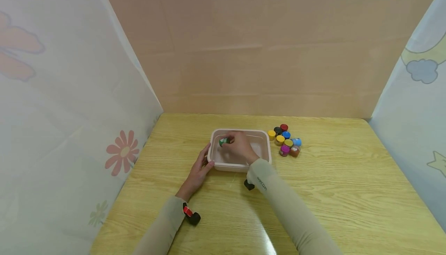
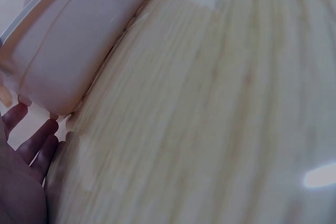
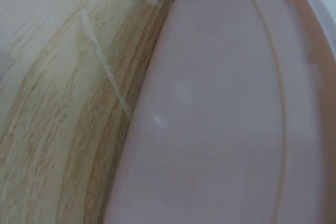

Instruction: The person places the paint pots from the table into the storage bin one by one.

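Observation:
A pale pink plastic box (image 1: 259, 150) stands on the wooden table in the head view. Inside its left part, my right hand (image 1: 240, 146) pinches a small green jar (image 1: 223, 142) between thumb and fingers. My left hand (image 1: 198, 170) lies along the box's left end, thumb at the near left corner and fingers against the outer wall. In the left wrist view, slightly bent fingers (image 2: 39, 142) of that hand touch the wall low down. The box's outer side (image 3: 210, 103) fills much of the right wrist view, which hides the right hand and the jar.
Right of the box, several small jars stand close together, among them a red jar (image 1: 284, 127), a purple jar (image 1: 284, 151) and a brown jar (image 1: 294, 151). A light blue jar (image 1: 296, 142) lies tilted among them. A tan backdrop (image 1: 261, 73) rises behind the table (image 1: 348, 177).

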Available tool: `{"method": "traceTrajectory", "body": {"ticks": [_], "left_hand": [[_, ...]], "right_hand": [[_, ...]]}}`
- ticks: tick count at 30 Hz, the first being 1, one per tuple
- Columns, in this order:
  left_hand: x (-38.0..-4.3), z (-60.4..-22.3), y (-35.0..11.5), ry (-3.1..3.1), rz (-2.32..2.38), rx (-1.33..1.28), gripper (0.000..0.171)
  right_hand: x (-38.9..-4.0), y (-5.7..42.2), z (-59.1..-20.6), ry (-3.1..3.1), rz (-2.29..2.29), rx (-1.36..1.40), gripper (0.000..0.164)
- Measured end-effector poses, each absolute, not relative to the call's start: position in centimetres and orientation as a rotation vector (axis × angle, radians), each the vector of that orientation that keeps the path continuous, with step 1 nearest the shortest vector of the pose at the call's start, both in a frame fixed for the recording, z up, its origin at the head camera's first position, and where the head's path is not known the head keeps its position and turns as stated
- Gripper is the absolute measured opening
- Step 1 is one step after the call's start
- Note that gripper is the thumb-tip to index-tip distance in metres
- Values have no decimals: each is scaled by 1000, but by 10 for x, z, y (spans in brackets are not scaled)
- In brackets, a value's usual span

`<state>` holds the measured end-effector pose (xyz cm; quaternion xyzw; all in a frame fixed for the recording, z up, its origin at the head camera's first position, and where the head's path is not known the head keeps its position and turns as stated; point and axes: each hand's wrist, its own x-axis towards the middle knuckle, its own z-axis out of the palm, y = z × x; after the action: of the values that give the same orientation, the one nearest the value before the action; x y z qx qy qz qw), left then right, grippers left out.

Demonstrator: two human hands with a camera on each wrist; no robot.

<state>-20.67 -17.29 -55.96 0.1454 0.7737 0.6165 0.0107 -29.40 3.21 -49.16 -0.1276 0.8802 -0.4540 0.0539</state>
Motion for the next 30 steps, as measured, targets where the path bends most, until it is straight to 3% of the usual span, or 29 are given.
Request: {"method": "traceTrajectory", "body": {"ticks": [22,30], "left_hand": [[-208,-561,-174,2409,1900,445,69],[-196,-529,-172,2391,1882,475,68]], "right_hand": [[-294,30,-497,2693,-1217,-455,28],[-296,30,-500,2699,-1178,-450,27]]}}
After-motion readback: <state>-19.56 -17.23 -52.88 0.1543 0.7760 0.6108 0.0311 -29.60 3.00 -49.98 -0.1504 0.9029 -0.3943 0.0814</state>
